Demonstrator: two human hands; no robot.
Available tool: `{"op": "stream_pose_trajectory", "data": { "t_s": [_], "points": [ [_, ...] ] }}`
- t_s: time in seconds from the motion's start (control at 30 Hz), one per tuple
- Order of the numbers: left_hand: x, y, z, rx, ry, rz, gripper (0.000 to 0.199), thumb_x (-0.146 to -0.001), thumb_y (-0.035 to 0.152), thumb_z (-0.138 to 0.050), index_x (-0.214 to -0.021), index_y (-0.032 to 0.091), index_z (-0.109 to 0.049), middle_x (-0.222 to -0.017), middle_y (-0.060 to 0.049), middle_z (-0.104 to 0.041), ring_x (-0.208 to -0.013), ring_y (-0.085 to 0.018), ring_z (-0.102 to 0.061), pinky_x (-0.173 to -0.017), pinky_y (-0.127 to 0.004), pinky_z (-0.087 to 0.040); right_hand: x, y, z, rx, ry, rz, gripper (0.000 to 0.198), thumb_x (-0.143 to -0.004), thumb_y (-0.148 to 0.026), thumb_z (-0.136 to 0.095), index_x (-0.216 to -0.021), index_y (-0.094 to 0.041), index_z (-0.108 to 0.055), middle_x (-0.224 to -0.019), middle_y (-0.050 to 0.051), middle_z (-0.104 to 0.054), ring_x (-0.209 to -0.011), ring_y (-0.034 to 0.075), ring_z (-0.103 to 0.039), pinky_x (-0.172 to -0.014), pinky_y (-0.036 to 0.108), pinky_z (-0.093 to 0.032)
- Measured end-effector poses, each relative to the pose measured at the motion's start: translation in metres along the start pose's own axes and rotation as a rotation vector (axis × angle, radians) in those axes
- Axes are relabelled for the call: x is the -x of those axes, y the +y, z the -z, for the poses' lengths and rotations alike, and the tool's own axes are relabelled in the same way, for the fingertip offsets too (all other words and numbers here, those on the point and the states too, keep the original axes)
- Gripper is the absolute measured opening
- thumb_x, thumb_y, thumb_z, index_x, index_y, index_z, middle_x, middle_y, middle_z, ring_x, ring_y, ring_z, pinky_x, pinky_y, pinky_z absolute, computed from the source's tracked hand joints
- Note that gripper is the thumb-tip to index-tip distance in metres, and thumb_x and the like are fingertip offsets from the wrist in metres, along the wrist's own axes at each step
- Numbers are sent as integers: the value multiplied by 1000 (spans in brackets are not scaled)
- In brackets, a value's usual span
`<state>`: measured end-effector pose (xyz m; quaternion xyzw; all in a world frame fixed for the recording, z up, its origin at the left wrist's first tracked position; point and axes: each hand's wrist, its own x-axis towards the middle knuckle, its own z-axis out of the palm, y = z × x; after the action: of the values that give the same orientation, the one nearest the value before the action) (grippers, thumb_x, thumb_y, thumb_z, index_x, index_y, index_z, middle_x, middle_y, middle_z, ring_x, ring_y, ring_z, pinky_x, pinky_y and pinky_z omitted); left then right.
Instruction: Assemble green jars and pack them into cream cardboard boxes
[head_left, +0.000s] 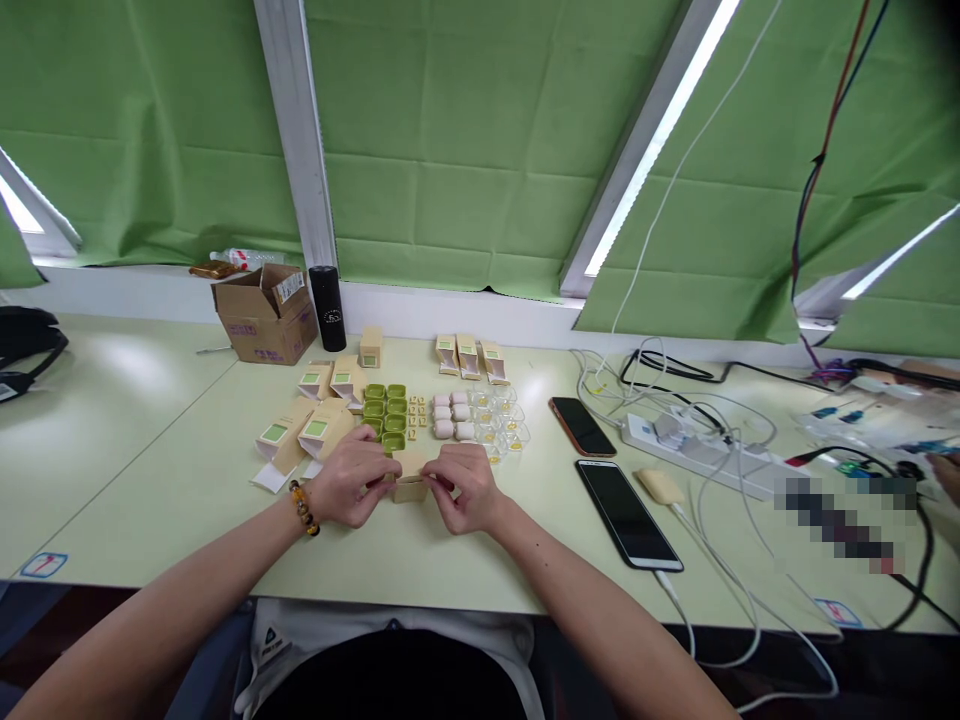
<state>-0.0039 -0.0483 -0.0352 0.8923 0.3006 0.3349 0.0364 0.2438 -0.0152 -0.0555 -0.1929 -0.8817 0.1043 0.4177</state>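
Between my two hands stands a small beige cardboard box [409, 480] on the table, near its front edge. My left hand [352, 480] pinches the box's left side, and my right hand [461, 488] pinches the right side. Just beyond it are rows of green tray-like cups [395, 406], small yellowish pieces [412, 421], pale pink rounded blocks [444, 429] and clear plastic pieces [506, 420]. Partly opened beige boxes with green windows [320, 428] lie to the left. The box's inside is hidden from me.
More beige boxes [468, 357] stand at the back, with a brown carton [266, 318] and a black bottle [328, 308] to the left. On the right lie two phones [628, 515], a white power strip [697, 455] and tangled cables. Another person's hand [946, 475] shows at the right edge.
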Motion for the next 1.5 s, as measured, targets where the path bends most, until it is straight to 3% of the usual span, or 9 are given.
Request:
{"op": "stream_pose_trajectory", "data": {
  "t_s": [0.43, 0.67, 0.9, 1.1, 1.37, 1.5],
  "points": [
    [0, -1, -2, -51, -12, -100, 11, -89, 21, -56, -85, 25, -66, -57, 0, -56, -53, -19, -51, -68, -41, -37, 1, 2, 3, 17, -74, 76, 9, -82, -22, -58, -76, -26, -63, -51, -3, -51, -47, 16, -43, -53, 33, -24],
    [6, -13, -8, -188, 229, 66, 22, -87, 15, -57, -101, 22, -72, -65, -2, -68, -56, -19, -57, -61, -35, -39, -1, 8, 14, -18, -49, 49, 11, -83, -25, -66, -91, -26, -58, -54, -7, -49, -47, 14, -42, -54, 29, -26],
    [7, -17, -11, -228, 187, 102, 23, -83, 12, -57, -94, 20, -75, -68, -3, -73, -58, -19, -64, -59, -32, -44, -2, 11, 18, 75, -80, 73, 16, -83, -27, -67, -84, -24, -52, -59, -6, -50, -51, 13, -41, -55, 28, -22],
    [5, -12, -10, -168, 212, 100, 19, -80, 10, -53, -72, 21, -66, -59, 0, -67, -51, -16, -58, -56, -30, -43, -3, 22, 16, 256, 114, 72, 21, -78, -11, -56, -70, -23, -40, -53, -6, -40, -49, 12, -29, -52, 29, -16],
    [4, -13, -11, -235, 184, 194, 27, -81, 9, -54, -93, 19, -75, -74, -3, -78, -62, -18, -70, -59, -30, -49, -5, 16, 21, 133, 21, 94, 28, -82, -24, -58, -68, -24, -35, -55, -7, -36, -50, 12, -29, -53, 28, -20],
    [4, -10, -11, -195, 155, 152, 21, -81, 10, -54, -82, 20, -72, -68, -3, -74, -58, -17, -67, -59, -30, -49, -4, 20, 18, 254, 61, 95, 28, -77, -15, -57, -63, -23, -34, -52, -6, -34, -50, 12, -25, -52, 29, -16]
  ]
}}
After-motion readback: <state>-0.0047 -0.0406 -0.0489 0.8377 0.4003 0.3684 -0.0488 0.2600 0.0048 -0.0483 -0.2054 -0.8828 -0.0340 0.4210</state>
